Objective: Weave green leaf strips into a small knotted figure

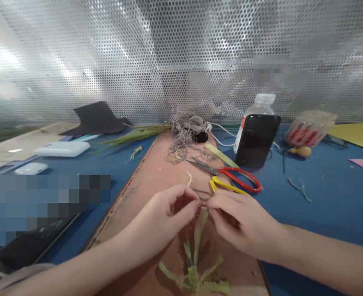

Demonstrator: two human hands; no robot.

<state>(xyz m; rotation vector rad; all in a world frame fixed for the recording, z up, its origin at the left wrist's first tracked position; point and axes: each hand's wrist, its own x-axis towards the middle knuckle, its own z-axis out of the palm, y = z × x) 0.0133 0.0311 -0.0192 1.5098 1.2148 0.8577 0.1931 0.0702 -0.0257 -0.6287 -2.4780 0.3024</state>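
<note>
My left hand point(166, 216) and my right hand point(243, 224) meet over the board, thumbs and fingertips pinched close together. Between the fingertips is the upper end of a pale green husk strip point(199, 234); a thin thread may be there too, but it is too small to tell. Below the hands, the strip runs down to a small bundle of tied husk pieces point(194, 277) that spreads out to both sides. Red-handled scissors point(243, 181) lie just beyond my right hand, beside a yellow-handled tool point(229, 187) partly covered by that hand.
A long brown board point(129, 205) rests on the blue table point(323, 230). Grey cord point(187, 127) is heaped at its far end. To the right, a black phone point(257, 142) leans on a bottle point(261, 105), near a jar point(311, 127). A white case point(63, 149) sits left.
</note>
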